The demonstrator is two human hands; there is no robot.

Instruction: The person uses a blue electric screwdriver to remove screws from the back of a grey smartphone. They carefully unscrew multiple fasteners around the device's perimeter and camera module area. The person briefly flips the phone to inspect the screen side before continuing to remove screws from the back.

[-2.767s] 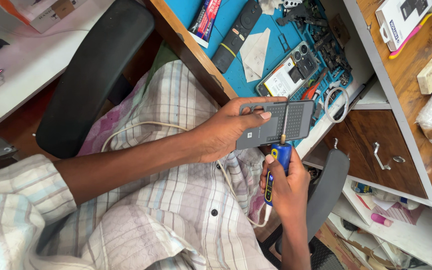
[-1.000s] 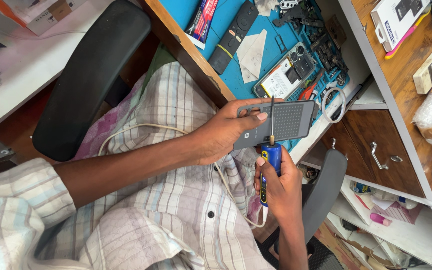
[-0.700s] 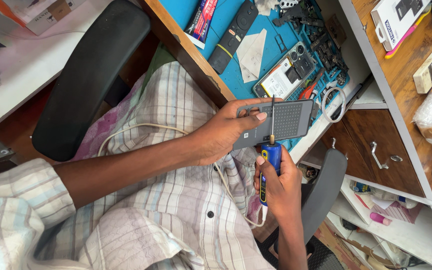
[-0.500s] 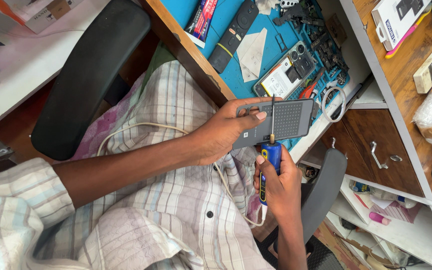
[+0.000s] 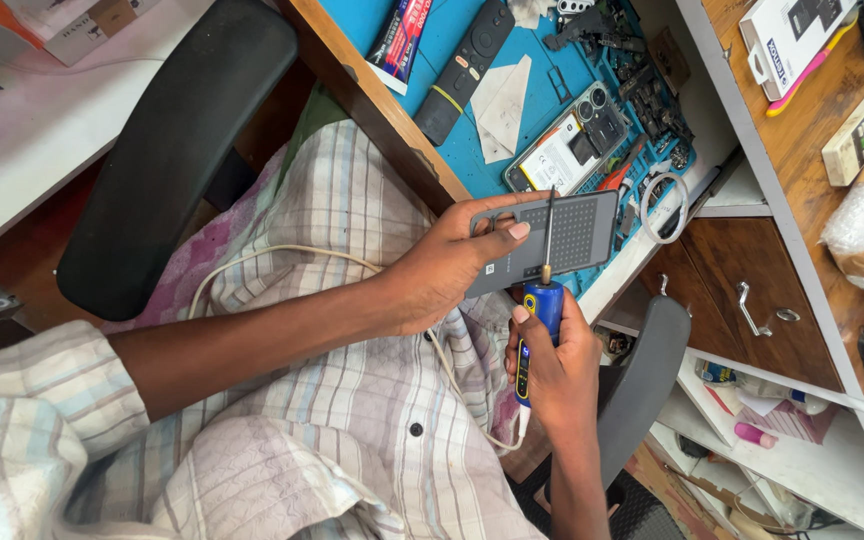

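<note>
My left hand (image 5: 447, 268) grips a grey phone back cover (image 5: 577, 232) by its left end, thumb on top, and holds it level above my lap. My right hand (image 5: 557, 375) is closed around a blue-handled soldering tool (image 5: 542, 302) just below the cover. Its thin metal tip (image 5: 549, 225) points up and lies across the cover's dotted face. A white cord (image 5: 282, 255) runs from the tool over my checked shirt.
A blue work mat (image 5: 452, 30) on the desk carries an opened phone (image 5: 567, 150), a black remote (image 5: 464, 68), a tube (image 5: 399, 30) and small parts. Wooden drawers (image 5: 722, 290) and shelves stand at right. A black chair back (image 5: 172, 150) is at left, an armrest (image 5: 642, 380) beside my right hand.
The tool has shifted slightly left and its tip now reaches farther up across the cover. My left hand keeps the cover in the same place.
</note>
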